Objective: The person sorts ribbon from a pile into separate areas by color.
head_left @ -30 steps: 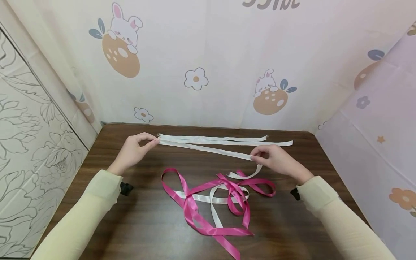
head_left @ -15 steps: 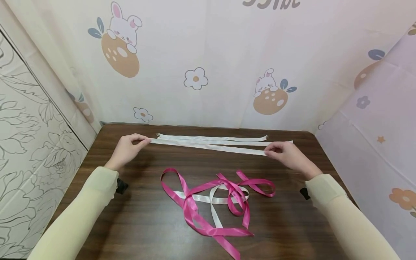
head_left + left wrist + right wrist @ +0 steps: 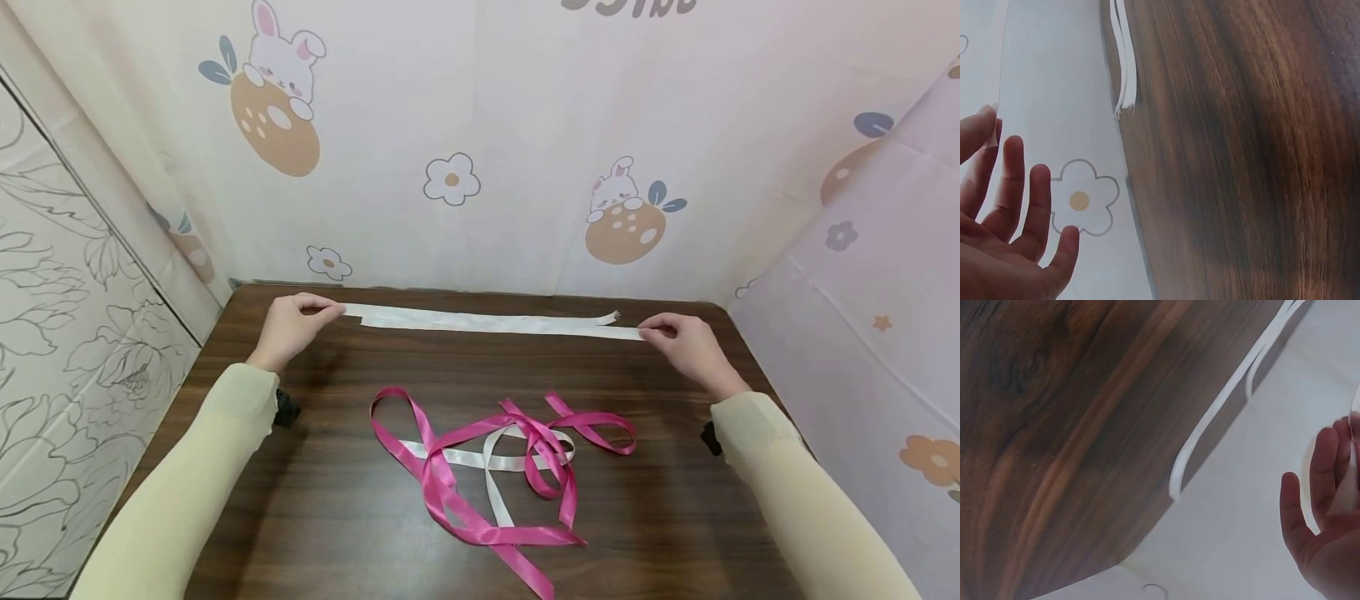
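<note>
A white ribbon [image 3: 480,320] is stretched nearly straight between both hands, overlapping two other white ribbons along the table's back edge in the head view. My left hand [image 3: 294,327] pinches its left end between thumb and forefinger; in the left wrist view the other fingers are spread loosely. My right hand [image 3: 692,350] pinches the same ribbon toward the right, and a tail [image 3: 1345,481] hangs by the palm in the right wrist view. One lying ribbon [image 3: 1129,81] shows beside its neighbour in the left wrist view; a frayed ribbon end [image 3: 611,318] curls up.
Nearer on the brown wooden table [image 3: 315,500] lies a loose tangle of pink ribbon [image 3: 525,535] with a white ribbon [image 3: 476,459] looped through it. A patterned curtain [image 3: 525,100] hangs right behind the table's back edge.
My hands spread apart, drawing the ribbon wider and its trailing right tail out of the tangle area. Both then moved back, bringing it over the two lying ribbons.
</note>
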`<state>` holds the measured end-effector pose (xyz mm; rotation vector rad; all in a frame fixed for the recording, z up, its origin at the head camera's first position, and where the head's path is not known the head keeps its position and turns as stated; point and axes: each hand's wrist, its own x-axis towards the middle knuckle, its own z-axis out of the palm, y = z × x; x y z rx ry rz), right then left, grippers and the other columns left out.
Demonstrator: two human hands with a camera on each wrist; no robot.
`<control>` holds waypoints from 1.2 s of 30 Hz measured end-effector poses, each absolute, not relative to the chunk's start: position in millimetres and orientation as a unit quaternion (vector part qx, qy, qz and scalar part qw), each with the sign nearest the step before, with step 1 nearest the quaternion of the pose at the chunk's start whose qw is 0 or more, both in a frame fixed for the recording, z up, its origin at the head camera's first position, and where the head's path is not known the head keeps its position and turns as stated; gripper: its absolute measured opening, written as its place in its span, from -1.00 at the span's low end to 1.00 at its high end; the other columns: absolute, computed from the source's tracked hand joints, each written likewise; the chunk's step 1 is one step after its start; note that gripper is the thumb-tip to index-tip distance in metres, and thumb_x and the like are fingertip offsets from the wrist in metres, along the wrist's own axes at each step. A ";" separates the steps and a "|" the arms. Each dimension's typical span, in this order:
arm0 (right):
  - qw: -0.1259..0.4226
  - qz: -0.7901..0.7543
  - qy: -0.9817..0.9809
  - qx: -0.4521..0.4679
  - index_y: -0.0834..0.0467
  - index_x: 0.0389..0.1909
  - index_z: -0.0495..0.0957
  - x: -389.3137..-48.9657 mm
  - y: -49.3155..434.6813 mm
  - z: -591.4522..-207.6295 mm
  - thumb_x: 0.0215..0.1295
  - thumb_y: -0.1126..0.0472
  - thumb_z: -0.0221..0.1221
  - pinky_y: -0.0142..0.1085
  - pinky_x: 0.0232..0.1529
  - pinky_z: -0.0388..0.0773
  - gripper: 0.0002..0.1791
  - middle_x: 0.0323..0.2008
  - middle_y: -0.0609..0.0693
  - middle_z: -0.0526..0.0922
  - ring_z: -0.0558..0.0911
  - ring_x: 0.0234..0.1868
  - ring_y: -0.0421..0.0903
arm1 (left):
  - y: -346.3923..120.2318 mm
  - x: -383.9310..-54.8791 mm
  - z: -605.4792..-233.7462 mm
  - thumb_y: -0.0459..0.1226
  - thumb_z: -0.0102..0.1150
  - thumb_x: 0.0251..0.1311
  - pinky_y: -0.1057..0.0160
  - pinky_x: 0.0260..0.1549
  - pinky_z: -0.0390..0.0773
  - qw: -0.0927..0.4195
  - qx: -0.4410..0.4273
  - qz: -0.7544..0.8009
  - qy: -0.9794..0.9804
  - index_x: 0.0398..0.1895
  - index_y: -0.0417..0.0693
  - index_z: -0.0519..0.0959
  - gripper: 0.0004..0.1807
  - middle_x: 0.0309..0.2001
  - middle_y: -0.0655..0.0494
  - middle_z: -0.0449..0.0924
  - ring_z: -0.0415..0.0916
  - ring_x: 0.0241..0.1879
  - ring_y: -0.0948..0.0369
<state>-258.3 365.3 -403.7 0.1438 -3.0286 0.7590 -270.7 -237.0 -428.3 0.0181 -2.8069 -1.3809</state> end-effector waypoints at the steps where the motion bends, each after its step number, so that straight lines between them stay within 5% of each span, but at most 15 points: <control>1: 0.013 0.245 -0.969 0.041 0.17 0.04 0.67 -259.0 366.9 -404.8 0.56 -0.04 0.10 -0.02 -0.10 0.59 -0.62 0.01 0.28 0.73 0.68 -0.06 0.17 | -237.2 -271.6 -428.5 0.14 0.24 0.36 0.08 0.04 0.50 0.007 0.009 -0.440 -0.898 0.07 -0.13 0.72 -0.45 0.22 -0.15 0.64 0.51 0.23 -0.05; 13: 0.051 0.254 -0.966 0.003 0.21 -0.03 0.71 -272.6 374.6 -427.3 0.52 0.02 0.16 -0.30 -0.29 0.47 -0.66 -0.07 0.28 0.76 0.61 -0.23 -0.01 | -235.3 -283.8 -452.4 0.05 0.24 0.39 -0.15 0.17 0.53 -0.001 0.014 -0.401 -0.916 0.06 -0.22 0.72 -0.49 0.21 -0.27 0.64 0.52 0.23 -0.17; 24: 0.033 0.247 -0.968 -0.028 0.29 -0.14 0.72 -279.4 371.2 -447.7 0.44 0.10 0.26 -0.28 -0.35 0.43 -0.71 -0.16 0.29 0.75 0.55 -0.29 0.05 | -227.5 -288.9 -475.4 -0.03 0.26 0.37 0.07 -0.08 0.56 -0.006 0.012 -0.370 -0.929 -0.05 -0.20 0.77 -0.60 0.02 -0.24 0.74 0.60 -0.05 -0.08; 36: 0.021 0.217 -0.975 -0.042 0.28 -0.30 0.68 -287.1 376.6 -464.1 0.36 0.09 0.34 -0.25 -0.35 0.35 -0.72 -0.46 0.11 0.63 0.49 -0.33 0.06 | -219.4 -299.4 -485.0 -0.01 0.28 0.33 -0.32 0.26 0.31 -0.007 0.022 -0.316 -0.948 -0.14 -0.13 0.80 -0.62 0.03 -0.20 0.75 0.55 0.17 -0.22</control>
